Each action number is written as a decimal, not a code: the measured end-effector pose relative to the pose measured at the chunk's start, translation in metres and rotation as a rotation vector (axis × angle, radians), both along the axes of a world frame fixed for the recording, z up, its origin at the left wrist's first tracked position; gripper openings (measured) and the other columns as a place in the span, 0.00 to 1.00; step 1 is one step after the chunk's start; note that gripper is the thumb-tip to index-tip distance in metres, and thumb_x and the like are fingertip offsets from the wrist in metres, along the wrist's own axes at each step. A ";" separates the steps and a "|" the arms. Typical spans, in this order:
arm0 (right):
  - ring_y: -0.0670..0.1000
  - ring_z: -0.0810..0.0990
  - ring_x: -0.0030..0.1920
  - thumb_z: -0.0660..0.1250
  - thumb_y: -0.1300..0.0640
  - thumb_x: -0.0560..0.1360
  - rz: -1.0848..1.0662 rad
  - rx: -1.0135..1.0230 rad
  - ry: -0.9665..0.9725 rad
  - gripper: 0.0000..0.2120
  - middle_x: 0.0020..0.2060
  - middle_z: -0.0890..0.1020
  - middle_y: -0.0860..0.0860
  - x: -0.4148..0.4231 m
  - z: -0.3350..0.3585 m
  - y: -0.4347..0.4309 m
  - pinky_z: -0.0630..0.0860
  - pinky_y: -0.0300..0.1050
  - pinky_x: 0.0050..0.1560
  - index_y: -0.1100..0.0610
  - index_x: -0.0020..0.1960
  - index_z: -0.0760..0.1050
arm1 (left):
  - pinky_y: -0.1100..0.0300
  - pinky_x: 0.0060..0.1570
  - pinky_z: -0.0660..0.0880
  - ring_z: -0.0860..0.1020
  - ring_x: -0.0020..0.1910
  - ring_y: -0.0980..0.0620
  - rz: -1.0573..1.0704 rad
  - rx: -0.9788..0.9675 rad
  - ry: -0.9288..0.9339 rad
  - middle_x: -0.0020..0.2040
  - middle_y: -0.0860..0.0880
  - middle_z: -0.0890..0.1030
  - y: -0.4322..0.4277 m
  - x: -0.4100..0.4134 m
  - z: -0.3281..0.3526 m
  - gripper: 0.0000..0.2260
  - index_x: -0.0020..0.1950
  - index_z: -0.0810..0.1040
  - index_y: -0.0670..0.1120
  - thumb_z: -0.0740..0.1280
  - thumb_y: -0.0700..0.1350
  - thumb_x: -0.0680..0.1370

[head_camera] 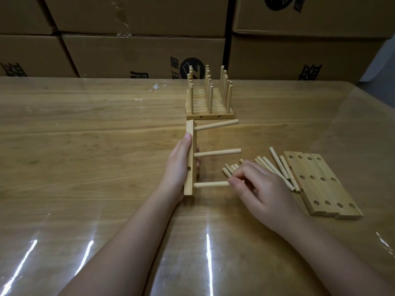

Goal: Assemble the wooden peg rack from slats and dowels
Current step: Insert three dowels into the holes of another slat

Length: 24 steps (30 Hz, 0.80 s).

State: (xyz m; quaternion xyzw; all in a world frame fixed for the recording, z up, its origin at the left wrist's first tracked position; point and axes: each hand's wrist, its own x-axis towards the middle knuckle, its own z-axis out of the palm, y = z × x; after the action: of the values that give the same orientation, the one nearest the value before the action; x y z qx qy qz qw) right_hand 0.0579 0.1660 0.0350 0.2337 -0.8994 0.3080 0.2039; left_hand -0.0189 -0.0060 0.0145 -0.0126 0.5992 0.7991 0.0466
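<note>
Wooden slat (189,182) is being held on its long edge at the centre of the frame. It is being gripped by the left hand (178,165), with the thumb lying along the upper edge and the fingers curled round the far face. Three dowels are sticking out of it toward the right of the frame: an upper dowel (215,126), a middle dowel (217,153) and the lowest dowel (211,184). The free end of the lowest dowel is being pinched between the thumb and fingertips of the right hand (265,189). This last peg is probably being pressed home, which would fill all three face holes of this piece. Finished work is being kept at the upper centre, where a group of pegged slats (208,107) is standing side by side with pegs pointing up. Remaining work is lying at the right of the frame: four blank slats (322,184) with open holes, flat beside a heap of loose dowels (275,169). By that count the task is being judged somewhat past halfway. Everything is resting on a wooden table (85,146) under clear film, with cardboard boxes (139,54) stacked behind.
</note>
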 end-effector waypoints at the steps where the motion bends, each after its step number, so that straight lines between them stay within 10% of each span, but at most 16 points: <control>1: 0.43 0.71 0.33 0.56 0.48 0.77 0.016 -0.001 0.010 0.14 0.35 0.72 0.43 -0.001 0.001 0.001 0.70 0.42 0.31 0.55 0.41 0.74 | 0.65 0.26 0.69 0.72 0.25 0.56 -0.005 0.002 -0.006 0.27 0.52 0.75 -0.001 -0.001 -0.001 0.18 0.41 0.77 0.47 0.59 0.58 0.80; 10: 0.47 0.71 0.39 0.50 0.48 0.79 0.074 0.167 -0.056 0.17 0.40 0.72 0.47 -0.006 -0.002 0.010 0.73 0.47 0.37 0.56 0.43 0.72 | 0.64 0.24 0.68 0.70 0.23 0.55 -0.035 0.070 -0.025 0.26 0.51 0.73 -0.005 -0.005 -0.004 0.19 0.41 0.76 0.46 0.60 0.60 0.79; 17: 0.40 0.70 0.39 0.47 0.44 0.78 0.082 0.151 -0.191 0.21 0.36 0.73 0.47 -0.005 -0.007 0.009 0.64 0.26 0.44 0.57 0.41 0.70 | 0.64 0.23 0.66 0.68 0.22 0.54 -0.022 0.063 -0.010 0.25 0.50 0.71 -0.003 -0.005 -0.004 0.19 0.40 0.74 0.45 0.59 0.59 0.79; 24: 0.47 0.72 0.36 0.48 0.43 0.77 0.102 0.054 -0.280 0.21 0.34 0.72 0.48 -0.004 -0.008 0.008 0.70 0.48 0.37 0.57 0.40 0.69 | 0.64 0.23 0.67 0.69 0.23 0.55 -0.006 0.019 0.009 0.25 0.51 0.72 -0.001 -0.003 -0.003 0.19 0.41 0.74 0.45 0.58 0.59 0.80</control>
State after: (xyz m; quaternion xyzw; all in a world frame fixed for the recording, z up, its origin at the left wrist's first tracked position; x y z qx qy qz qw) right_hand 0.0535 0.1744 0.0274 0.2393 -0.9140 0.3233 0.0540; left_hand -0.0220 -0.0072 0.0114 -0.0069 0.5919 0.8046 0.0465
